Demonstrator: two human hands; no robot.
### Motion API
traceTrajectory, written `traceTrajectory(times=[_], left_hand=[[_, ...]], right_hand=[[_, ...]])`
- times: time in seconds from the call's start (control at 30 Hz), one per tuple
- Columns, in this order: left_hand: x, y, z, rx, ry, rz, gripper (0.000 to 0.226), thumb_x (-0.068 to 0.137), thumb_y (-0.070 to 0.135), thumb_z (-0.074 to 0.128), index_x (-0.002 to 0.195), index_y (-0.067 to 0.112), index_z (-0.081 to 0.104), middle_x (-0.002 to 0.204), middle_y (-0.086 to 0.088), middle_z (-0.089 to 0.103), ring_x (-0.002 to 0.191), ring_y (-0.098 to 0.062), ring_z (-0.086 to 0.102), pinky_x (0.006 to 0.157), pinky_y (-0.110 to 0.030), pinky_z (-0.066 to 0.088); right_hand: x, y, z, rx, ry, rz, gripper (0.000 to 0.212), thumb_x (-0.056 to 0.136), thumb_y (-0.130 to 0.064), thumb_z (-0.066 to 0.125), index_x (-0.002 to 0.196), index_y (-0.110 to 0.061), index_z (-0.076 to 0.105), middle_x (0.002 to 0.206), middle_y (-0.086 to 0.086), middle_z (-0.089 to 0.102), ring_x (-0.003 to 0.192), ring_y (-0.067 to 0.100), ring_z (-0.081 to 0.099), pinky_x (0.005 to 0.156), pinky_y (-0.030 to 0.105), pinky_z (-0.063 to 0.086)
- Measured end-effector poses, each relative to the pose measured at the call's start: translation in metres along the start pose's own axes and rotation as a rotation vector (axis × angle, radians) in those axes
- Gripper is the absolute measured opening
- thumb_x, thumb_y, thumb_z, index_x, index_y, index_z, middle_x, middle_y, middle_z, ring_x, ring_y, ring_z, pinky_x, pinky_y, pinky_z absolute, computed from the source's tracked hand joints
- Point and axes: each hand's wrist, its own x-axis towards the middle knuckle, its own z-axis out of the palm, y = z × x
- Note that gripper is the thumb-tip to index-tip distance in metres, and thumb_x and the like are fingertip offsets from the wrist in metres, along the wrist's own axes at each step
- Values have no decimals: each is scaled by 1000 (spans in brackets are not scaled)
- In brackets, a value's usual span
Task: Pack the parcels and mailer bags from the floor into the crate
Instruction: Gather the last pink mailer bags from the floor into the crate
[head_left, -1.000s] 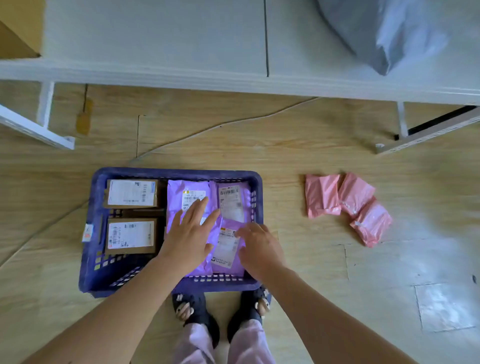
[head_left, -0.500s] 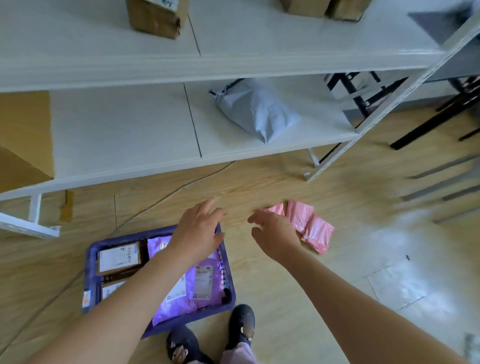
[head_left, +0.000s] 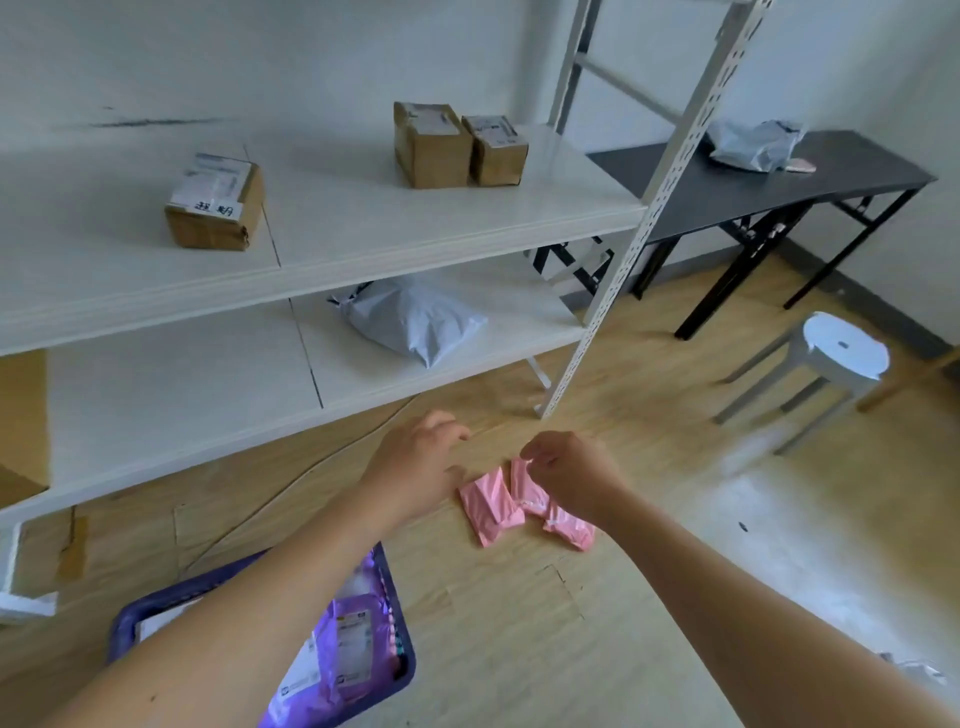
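Three pink mailer bags lie together on the wooden floor: one on the left (head_left: 491, 506), one in the middle (head_left: 524, 483), one lower right (head_left: 569, 530). My right hand (head_left: 569, 475) hovers over the middle one with fingers curled, partly hiding it; whether it touches the bag I cannot tell. My left hand (head_left: 415, 467) hangs just left of the pink bags, fingers loosely bent, holding nothing. The purple crate (head_left: 402, 670) sits at the lower left under my left forearm, with purple mailer bags (head_left: 343, 654) inside it.
A white shelf rack (head_left: 597, 312) stands behind, with cardboard boxes (head_left: 434, 145) on its upper shelf and a grey mailer bag (head_left: 415, 319) on its lower shelf. A black table (head_left: 779, 182) and a white stool (head_left: 841, 358) stand to the right.
Both hands left the crate and moved up and right to the pink bags. The view lifted from the crate toward the shelves and room.
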Motion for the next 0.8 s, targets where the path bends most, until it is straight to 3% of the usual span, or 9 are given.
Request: traceTrajectory(times=[0.27, 0.5, 0.8], left_hand=[[35, 111, 27, -16, 0, -7, 43, 91, 28, 57, 133, 23, 49, 143, 5, 38, 128, -14, 42, 106, -28, 34], [76, 212, 84, -43, -13, -94, 42, 93, 28, 54, 134, 22, 48, 143, 6, 40, 126, -12, 45, 104, -26, 35], [132, 274, 133, -81, -93, -228, 46, 89, 28, 58, 134, 25, 47, 139, 7, 43, 113, -15, 54, 98, -33, 45]], right_hand=[[-24, 98, -66, 0, 27, -35, 31, 90, -15, 47, 114, -21, 66, 117, -4, 67, 102, 12, 62, 75, 15, 39], [-21, 217, -117, 38, 32, -46, 33, 93, -15, 45, 121, -21, 61, 119, 0, 66, 105, 17, 62, 86, 25, 48], [7, 323, -149, 89, -28, 15, 33, 93, -18, 45, 124, -22, 58, 117, 1, 67, 105, 18, 62, 90, 28, 50]])
